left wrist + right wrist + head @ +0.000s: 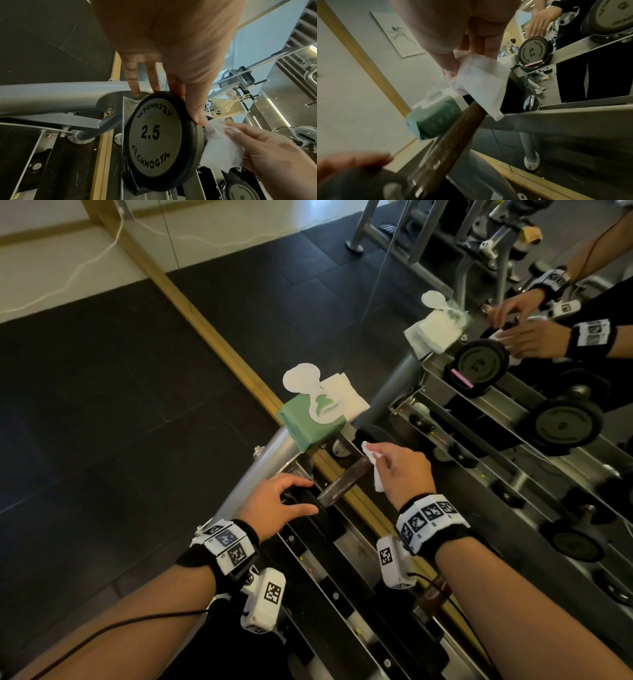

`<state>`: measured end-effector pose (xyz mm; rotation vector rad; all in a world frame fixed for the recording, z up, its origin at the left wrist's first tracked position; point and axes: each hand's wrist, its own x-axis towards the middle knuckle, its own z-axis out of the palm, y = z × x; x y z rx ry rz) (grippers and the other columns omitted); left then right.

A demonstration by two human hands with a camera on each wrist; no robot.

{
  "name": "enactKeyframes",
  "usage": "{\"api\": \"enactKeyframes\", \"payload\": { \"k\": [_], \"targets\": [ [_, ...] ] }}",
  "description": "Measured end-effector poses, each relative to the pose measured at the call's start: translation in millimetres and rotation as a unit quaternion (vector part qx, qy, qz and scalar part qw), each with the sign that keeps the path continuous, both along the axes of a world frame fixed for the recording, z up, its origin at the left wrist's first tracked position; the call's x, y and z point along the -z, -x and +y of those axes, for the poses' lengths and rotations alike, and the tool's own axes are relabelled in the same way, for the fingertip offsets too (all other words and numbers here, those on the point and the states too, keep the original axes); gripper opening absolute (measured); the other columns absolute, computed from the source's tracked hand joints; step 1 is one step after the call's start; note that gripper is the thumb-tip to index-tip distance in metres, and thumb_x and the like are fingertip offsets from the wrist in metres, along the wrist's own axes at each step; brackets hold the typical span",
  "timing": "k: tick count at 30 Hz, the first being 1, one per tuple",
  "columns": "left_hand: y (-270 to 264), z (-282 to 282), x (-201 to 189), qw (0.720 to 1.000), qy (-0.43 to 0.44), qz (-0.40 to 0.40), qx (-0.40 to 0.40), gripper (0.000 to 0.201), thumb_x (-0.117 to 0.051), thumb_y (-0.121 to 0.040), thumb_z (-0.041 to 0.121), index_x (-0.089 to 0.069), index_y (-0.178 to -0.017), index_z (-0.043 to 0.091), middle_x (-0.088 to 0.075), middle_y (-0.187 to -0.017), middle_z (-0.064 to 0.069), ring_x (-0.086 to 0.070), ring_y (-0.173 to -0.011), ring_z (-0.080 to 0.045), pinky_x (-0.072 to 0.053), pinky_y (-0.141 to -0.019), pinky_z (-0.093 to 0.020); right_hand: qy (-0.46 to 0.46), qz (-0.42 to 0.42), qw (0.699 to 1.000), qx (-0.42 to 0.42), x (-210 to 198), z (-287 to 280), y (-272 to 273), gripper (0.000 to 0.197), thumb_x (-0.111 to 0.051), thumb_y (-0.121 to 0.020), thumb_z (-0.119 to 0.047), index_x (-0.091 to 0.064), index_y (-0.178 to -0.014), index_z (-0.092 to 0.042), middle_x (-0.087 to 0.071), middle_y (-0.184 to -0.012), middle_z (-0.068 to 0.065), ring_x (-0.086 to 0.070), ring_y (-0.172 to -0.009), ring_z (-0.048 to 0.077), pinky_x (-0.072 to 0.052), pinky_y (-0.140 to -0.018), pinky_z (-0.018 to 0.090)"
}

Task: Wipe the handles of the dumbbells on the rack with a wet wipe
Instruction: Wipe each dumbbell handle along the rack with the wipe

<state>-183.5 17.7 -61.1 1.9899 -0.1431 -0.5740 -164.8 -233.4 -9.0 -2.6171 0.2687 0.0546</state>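
Item: 2.5 dumbbell on rack, left hand spread flat over its near plate, right hand pinching wet wipe at handle; risk: loose pinch drops wipe between rails.

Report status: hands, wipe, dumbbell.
Left hand open, steadying the dumbbell's near plate. Right hand pinches the wipe at the far end of the handle. Wipe pack sits beside it, not blocking.
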Motion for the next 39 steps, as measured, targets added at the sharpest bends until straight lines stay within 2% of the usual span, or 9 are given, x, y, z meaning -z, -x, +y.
{"api": "enactKeyframes", "payload": {
  "k": [7,14,18,20,23,27,34,37,39],
  "targets": [
    [0,0,2,1.000,0.009,0.000,-0.001,0.045,-0.081,-0.076,0.041,-0.065,-0.119,0.042,-0.058,-0.129,0.020,-0.049,-0.124,-0.002,-0.037,-0.110,-0.033,0.018,0.089,0.994,-0.065,24,16,22,0.037,-0.051,-0.100,-0.024,-0.058,-0.132,-0.040,-0.070,-0.095,0.000,-0.060,-0.083,0.013,-0.050,-0.085,0.028],
    [-5,2,-9,0.999,-0.009,0.041,-0.001,0.051,-0.085,-0.073,0.040,-0.066,-0.121,0.040,-0.059,-0.129,0.011,-0.052,-0.121,-0.007,-0.041,-0.104,-0.029,-0.057,0.112,0.990,-0.059,22,45,45,0.038,-0.046,-0.100,-0.015,-0.061,-0.133,-0.027,-0.066,-0.127,0.008,-0.062,-0.113,0.026,-0.046,-0.098,0.033],
    [-14,2,-14,0.997,-0.007,0.078,0.018,0.049,-0.087,-0.070,0.037,-0.068,-0.116,0.037,-0.071,-0.112,0.010,-0.065,-0.109,-0.010,-0.052,-0.095,-0.030,-0.127,0.102,0.986,0.027,33,69,64,0.029,-0.047,-0.102,-0.031,-0.068,-0.121,-0.029,-0.068,-0.116,0.008,-0.067,-0.094,0.011,-0.050,-0.085,0.019],
    [-18,3,-15,0.996,-0.014,0.084,0.030,0.048,-0.087,-0.070,0.038,-0.068,-0.114,0.038,-0.071,-0.111,0.010,-0.066,-0.106,-0.011,-0.053,-0.098,-0.035,-0.146,0.093,0.983,0.068,35,73,67,0.031,-0.044,-0.103,-0.022,-0.067,-0.122,-0.033,-0.066,-0.120,0.007,-0.064,-0.096,0.014,-0.051,-0.088,0.025],
    [-21,4,-14,0.995,-0.025,0.084,0.049,0.047,-0.086,-0.069,0.043,-0.066,-0.111,0.043,-0.068,-0.117,0.010,-0.064,-0.110,-0.014,-0.050,-0.103,-0.042,-0.205,0.037,0.961,0.180,27,59,63,0.034,-0.046,-0.100,-0.014,-0.067,-0.123,-0.029,-0.063,-0.125,0.007,-0.059,-0.094,0.008,-0.043,-0.080,0.013],
    [-26,5,-12,0.994,-0.040,0.078,0.071,0.047,-0.085,-0.069,0.047,-0.066,-0.111,0.043,-0.064,-0.122,0.011,-0.061,-0.114,-0.015,-0.048,-0.104,-0.043,-0.199,-0.004,0.954,0.225,25,40,43,0.036,-0.047,-0.101,-0.012,-0.063,-0.130,-0.025,-0.065,-0.124,0.010,-0.061,-0.111,0.024,-0.048,-0.102,0.037],
    [-35,5,-12,0.992,-0.052,0.060,0.103,0.040,-0.085,-0.070,0.045,-0.065,-0.104,0.047,-0.062,-0.121,0.013,-0.063,-0.101,-0.007,-0.050,-0.063,-0.008,-0.176,0.028,0.973,0.143,56,61,59,0.037,-0.045,-0.102,-0.021,-0.058,-0.132,-0.040,-0.065,-0.117,0.000,-0.060,-0.100,0.011,-0.042,-0.089,0.023],
    [-36,6,-9,0.992,-0.042,0.066,0.098,0.041,-0.086,-0.068,0.044,-0.067,-0.104,0.045,-0.062,-0.123,0.010,-0.063,-0.110,-0.014,-0.055,-0.088,-0.030,-0.152,0.070,0.983,0.070,59,62,75,0.038,-0.046,-0.102,-0.016,-0.060,-0.131,-0.036,-0.067,-0.122,0.001,-0.063,-0.108,0.017,-0.048,-0.095,0.027],
    [-36,7,-9,0.991,-0.038,0.079,0.098,0.041,-0.087,-0.068,0.043,-0.068,-0.104,0.044,-0.062,-0.122,0.010,-0.061,-0.112,-0.014,-0.053,-0.088,-0.030,-0.175,0.053,0.979,0.085,55,56,75,0.035,-0.046,-0.101,-0.017,-0.062,-0.127,-0.035,-0.066,-0.118,-0.002,-0.062,-0.102,0.011,-0.045,-0.085,0.017]
  ]
}}
